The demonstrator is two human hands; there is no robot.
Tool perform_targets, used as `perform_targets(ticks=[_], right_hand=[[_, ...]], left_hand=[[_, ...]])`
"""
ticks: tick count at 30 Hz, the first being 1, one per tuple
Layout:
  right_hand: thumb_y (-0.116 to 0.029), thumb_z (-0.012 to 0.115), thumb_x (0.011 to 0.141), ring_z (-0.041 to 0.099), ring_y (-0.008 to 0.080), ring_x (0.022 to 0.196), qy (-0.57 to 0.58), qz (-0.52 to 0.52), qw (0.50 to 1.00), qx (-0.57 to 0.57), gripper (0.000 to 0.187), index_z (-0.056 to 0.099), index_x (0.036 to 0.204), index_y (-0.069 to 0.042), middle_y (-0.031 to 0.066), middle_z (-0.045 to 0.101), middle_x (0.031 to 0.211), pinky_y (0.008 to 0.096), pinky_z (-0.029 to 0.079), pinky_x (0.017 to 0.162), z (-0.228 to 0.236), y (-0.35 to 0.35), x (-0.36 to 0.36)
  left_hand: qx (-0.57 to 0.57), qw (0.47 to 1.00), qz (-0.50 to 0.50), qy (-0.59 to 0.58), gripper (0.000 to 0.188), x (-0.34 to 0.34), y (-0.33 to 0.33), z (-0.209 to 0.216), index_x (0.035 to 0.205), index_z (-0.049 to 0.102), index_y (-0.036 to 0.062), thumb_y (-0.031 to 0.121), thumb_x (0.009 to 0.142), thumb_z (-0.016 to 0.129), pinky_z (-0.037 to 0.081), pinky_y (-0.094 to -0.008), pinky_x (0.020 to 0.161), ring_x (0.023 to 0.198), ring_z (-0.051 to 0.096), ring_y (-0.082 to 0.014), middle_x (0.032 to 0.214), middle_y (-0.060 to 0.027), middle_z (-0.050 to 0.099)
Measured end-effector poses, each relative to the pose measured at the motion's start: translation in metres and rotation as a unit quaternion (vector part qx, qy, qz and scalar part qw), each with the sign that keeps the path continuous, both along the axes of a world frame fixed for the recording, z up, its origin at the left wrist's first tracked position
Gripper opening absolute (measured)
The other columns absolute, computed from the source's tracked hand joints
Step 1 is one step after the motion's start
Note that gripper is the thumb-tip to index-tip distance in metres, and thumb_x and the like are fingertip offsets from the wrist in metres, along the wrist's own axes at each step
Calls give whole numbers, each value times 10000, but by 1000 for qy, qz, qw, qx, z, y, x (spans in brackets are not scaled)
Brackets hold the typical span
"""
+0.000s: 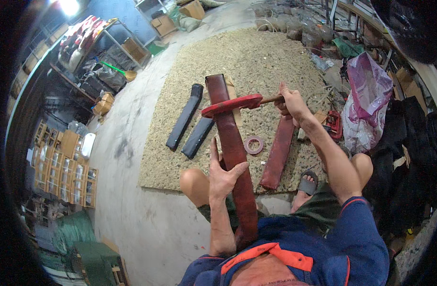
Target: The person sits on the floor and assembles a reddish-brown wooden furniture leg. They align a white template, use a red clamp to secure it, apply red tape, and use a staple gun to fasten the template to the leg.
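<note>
A long dark red leather-like covered bar (229,136) slants up from my lap, away from my body. My left hand (223,180) is wrapped round its lower half, thumb on the near face. A red C-clamp (232,105) lies across the upper part of the bar. To its right, my right hand (291,104) is closed on the brown screw handle (272,99), thumb raised. A second dark red piece (279,155) lies on the mat, below my right hand. A roll of pinkish tape (254,145) lies between the two red pieces.
Under the pieces is a speckled foam mat (180,66). Two black covered pieces (185,117) (198,138) lie left of the bar. Another red clamp-like tool (333,125) and a purple-white sack (366,102) stand at right. Wooden crates (68,167) and a broom (128,75) are at left.
</note>
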State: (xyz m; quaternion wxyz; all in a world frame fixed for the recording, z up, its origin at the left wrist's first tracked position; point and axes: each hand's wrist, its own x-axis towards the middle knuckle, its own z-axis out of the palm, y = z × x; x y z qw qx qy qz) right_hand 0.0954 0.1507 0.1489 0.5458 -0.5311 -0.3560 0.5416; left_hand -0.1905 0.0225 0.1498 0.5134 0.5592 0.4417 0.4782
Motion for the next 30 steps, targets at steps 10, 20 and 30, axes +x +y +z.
perform_targets(ticks=[10, 20, 30], right_hand=[[-635, 435, 1091, 270, 74, 546, 57, 90, 973, -202, 477, 468, 967, -175, -59, 276, 691, 243, 189, 442, -7, 18, 29], [-687, 495, 1046, 391, 125, 548, 54, 115, 971, -201, 601, 538, 937, -98, -28, 405, 712, 297, 347, 493, -37, 8, 22], [-589, 518, 1085, 412, 140, 529, 124, 19, 978, -166, 519, 539, 976, -82, -10, 421, 678, 321, 331, 491, -57, -90, -15]], left_hand=[[20, 998, 14, 63, 1264, 11, 12, -21, 1642, 40, -119, 180, 797, 932, 550, -368, 1019, 1153, 697, -248, 1307, -224, 687], [4, 998, 7, 57, 1268, -9, 9, -36, 1662, 65, -75, 245, 803, 941, 538, -400, 1041, 1193, 676, -261, 1346, -228, 664], [-57, 995, -45, -71, 1207, -58, -24, -92, 1697, 89, 16, 416, 861, 864, 520, -399, 1048, 1221, 655, -262, 1418, -200, 610]])
